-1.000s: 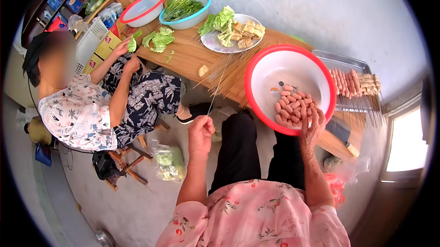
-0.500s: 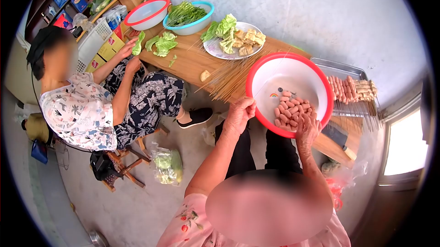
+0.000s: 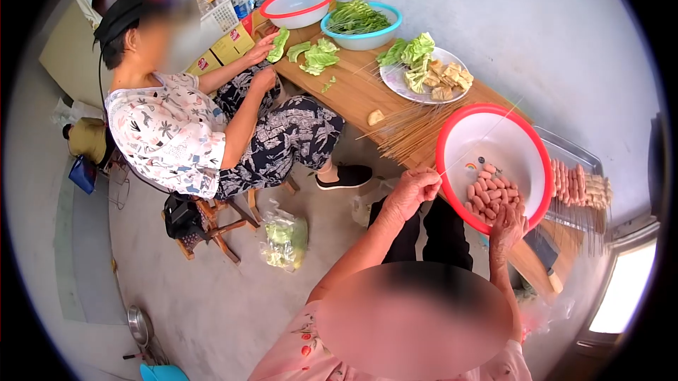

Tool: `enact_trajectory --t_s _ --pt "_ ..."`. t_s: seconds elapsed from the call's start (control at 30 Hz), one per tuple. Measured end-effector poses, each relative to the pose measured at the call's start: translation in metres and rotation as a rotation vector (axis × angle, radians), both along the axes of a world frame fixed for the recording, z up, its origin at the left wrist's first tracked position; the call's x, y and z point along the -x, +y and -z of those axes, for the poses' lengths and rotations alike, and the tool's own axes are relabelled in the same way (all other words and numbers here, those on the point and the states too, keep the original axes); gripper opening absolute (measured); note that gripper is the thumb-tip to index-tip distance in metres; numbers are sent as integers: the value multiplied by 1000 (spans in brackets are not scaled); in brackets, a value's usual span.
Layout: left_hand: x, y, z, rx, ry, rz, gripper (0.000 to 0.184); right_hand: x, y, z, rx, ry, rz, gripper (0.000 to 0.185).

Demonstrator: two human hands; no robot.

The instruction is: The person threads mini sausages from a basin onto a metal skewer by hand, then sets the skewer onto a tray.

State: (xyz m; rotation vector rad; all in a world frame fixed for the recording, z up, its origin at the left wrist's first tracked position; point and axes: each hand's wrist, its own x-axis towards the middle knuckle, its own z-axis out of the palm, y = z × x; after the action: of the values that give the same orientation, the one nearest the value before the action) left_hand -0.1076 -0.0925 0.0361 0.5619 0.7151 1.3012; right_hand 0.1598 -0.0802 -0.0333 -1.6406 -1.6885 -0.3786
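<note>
A thin skewer [image 3: 480,137] is pinched in my left hand [image 3: 415,194], whose fingers are closed at the left rim of a white basin with a red rim [image 3: 458,135]. The skewer slants up across the basin. Small pink sausages [image 3: 487,196] lie heaped in the basin's lower part. At the right edge of that heap is my right hand [image 3: 507,229], reaching over the near rim with bent fingers drawn together. Its fingertips are among the sausages, and what they grip is hidden. Loose bamboo skewers [image 3: 411,134] lie on the wooden table left of the basin.
A metal tray [image 3: 590,162] with filled sausage skewers [image 3: 568,182] stands at the right, near a knife [image 3: 544,252]. Behind are a plate [image 3: 402,84] of lettuce and tofu pieces and a blue-rimmed basin [image 3: 364,40] of greens. At left, a seated person [image 3: 169,134] holds a lettuce leaf [image 3: 278,45].
The whole view has shifted, so the table and basin appear farther right and lower. My right hand's fingers have drawn together at the heap's right edge. My left hand keeps the skewer.
</note>
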Motion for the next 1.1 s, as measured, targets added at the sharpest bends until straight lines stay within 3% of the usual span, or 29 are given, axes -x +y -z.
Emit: enact_trajectory --t_s 1.1 --pt "-1 4 6 -17 -76 31 15 -2 4 8 17 9 -22 12"
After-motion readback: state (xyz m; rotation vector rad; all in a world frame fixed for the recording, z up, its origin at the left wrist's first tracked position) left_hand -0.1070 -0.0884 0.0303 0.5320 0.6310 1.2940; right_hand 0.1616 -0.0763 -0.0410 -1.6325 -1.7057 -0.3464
